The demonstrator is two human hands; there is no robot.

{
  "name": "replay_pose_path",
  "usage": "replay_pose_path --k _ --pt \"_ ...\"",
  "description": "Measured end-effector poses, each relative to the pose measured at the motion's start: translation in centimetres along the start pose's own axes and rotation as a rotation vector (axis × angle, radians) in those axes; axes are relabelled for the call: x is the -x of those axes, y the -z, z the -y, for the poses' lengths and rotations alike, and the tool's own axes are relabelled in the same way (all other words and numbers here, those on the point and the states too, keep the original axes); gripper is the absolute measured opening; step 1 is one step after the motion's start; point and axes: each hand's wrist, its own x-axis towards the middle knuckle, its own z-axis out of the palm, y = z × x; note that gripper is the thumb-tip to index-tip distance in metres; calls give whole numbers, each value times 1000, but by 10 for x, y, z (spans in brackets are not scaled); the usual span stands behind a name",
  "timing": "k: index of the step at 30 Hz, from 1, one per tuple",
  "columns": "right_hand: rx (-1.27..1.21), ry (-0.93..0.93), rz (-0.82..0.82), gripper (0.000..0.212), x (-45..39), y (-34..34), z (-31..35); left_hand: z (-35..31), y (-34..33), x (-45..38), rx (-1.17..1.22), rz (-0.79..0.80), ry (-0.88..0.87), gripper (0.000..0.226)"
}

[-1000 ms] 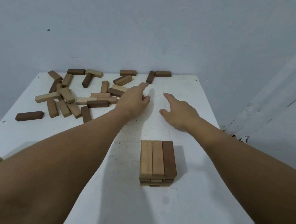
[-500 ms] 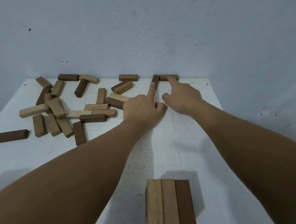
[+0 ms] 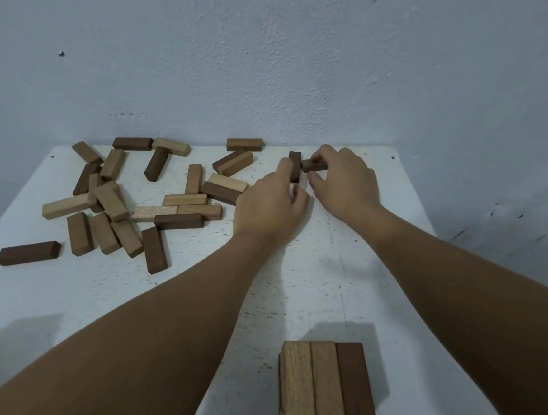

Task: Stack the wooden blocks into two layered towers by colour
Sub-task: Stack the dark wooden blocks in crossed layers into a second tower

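The left hand (image 3: pixel 271 204) pinches a dark block (image 3: pixel 294 166) between curled fingers, while the right hand (image 3: pixel 344 181) grips a brown block (image 3: pixel 314 165) just beside it.

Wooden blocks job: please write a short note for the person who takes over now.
Left hand: fingers pinch a dark block at the far table edge.
Right hand: holds a brown block beside it.
Done: one started tower at the near edge; its top layer mixes two light blocks and one dark.
Left: loose pile at far left is unsorted; no second tower visible.
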Motion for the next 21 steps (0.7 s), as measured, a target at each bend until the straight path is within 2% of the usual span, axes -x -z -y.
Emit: replay_pose_path --k 5,8,11,16,21 --pt "-108 -29 -126 23 20 -15 -9 -1 -1 -1 -2 -2 57 29" --pt "-192 7 -149 25 20 -18 -12 1 -2 -2 -8 7 54 26" --pt "-175 -83 -167 24 23 -16 -9 2 -1 -3 35 -16 76 18" --pt "-258 -92 -136 41 24 -11 -6 0 1 -2 91 -15 71 18" --pt "-352 -31 -107 38 25 -12 -5 2 1 -3 84 -5 80 26"
